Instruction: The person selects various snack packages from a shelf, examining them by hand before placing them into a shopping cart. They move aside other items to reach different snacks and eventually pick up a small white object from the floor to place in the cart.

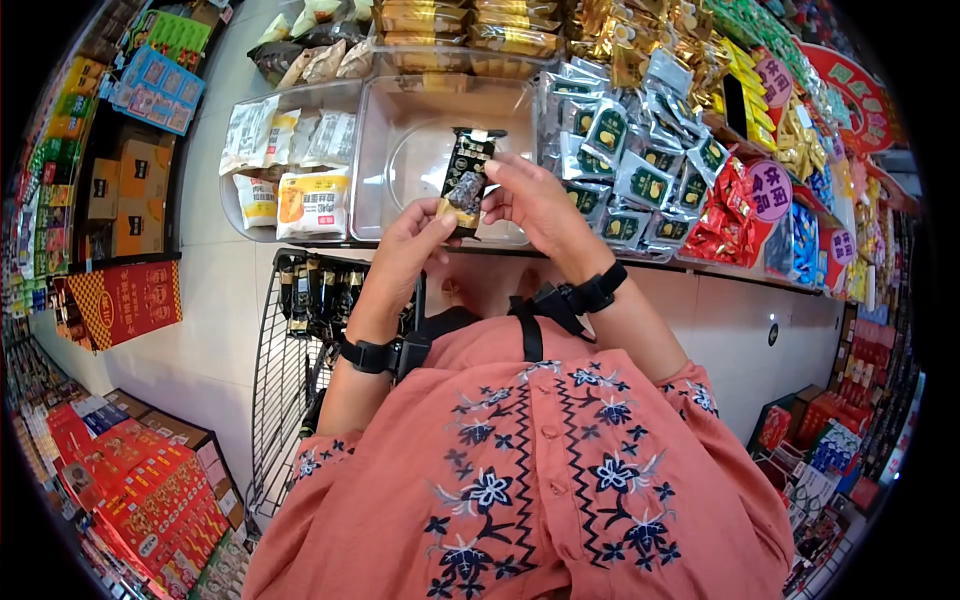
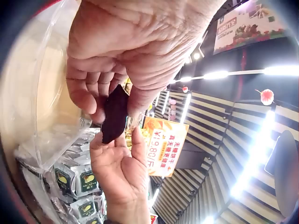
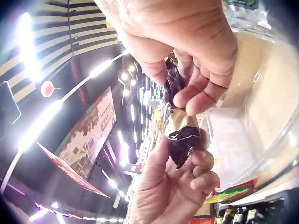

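A black snack packet (image 1: 466, 180) with a gold lower end and a picture on its front is held upright before the body. My left hand (image 1: 412, 245) pinches its lower end between thumb and fingers. At the packet's upper right edge, my right hand (image 1: 545, 208) grips it with thumb and fingertips. In the left wrist view the packet (image 2: 115, 114) shows its dark side between both hands. The right wrist view has the packet's gold band (image 3: 181, 120) between the right fingers and the left hand (image 3: 170, 186) below.
Behind the packet is a transparent plastic bin (image 1: 385, 160). White and yellow packets (image 1: 312, 205) fill the bin to its left; silver-green packets (image 1: 640, 185) are heaped at right. A wire cart (image 1: 268, 370) holding several black packets (image 1: 320, 295) stands at my left.
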Tool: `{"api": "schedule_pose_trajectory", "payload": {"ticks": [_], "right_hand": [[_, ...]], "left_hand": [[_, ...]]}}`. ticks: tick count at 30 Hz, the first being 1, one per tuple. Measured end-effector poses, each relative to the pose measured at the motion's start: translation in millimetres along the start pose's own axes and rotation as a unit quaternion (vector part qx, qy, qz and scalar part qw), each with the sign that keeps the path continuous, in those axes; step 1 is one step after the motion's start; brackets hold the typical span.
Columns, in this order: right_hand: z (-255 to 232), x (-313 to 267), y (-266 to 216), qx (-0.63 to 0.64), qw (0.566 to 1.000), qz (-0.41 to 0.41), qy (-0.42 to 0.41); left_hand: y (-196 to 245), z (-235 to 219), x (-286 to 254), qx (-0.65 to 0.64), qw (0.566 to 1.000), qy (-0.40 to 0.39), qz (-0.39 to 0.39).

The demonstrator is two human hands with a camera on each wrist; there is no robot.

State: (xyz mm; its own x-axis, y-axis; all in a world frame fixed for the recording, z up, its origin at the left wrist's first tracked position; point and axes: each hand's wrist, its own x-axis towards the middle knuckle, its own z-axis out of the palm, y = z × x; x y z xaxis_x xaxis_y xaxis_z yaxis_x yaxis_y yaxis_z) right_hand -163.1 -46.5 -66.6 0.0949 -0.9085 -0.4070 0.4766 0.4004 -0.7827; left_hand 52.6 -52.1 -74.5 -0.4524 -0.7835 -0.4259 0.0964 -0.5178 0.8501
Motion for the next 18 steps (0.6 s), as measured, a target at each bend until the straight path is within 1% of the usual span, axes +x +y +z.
{"api": "schedule_pose_trajectory", "payload": {"ticks": [1,4,7,8,10,12,15,16,18], "right_hand": [[1,1,1,-0.014,1.0,-0.001,-0.005],[12,2,7,-0.154,0.988,-0.013,-0.006],[12,17,17,-0.185,0.982,0.016,-0.02],[9,27,20,-0.197,0.98,0.017,-0.011],[11,45,9,-0.212,0.977,0.025,0.005],[19,60,-6,-0.245,0.969,0.023,0.025],[36,90,-28,-0.352,0.935,0.041,0.025],[37,102,-25,-0.388,0.921,0.008,0.029],[38,129,-23,-0.488,0.873,-0.006,0.019]], "left_hand": [[-2,-1,3,-0.005,1.0,0.004,0.003],[-7,-1,7,-0.034,0.999,0.014,0.007],[-10,-2,12,-0.024,0.999,0.019,0.01],[-13,-9,18,0.021,0.998,0.047,0.024],[-20,-31,33,0.107,0.988,0.103,0.048],[-8,-47,38,0.058,0.986,0.137,0.073],[14,-61,34,0.055,0.98,0.156,0.114],[19,-62,29,0.047,0.978,0.158,0.124],[20,-66,19,0.044,0.977,0.167,0.124]]}}
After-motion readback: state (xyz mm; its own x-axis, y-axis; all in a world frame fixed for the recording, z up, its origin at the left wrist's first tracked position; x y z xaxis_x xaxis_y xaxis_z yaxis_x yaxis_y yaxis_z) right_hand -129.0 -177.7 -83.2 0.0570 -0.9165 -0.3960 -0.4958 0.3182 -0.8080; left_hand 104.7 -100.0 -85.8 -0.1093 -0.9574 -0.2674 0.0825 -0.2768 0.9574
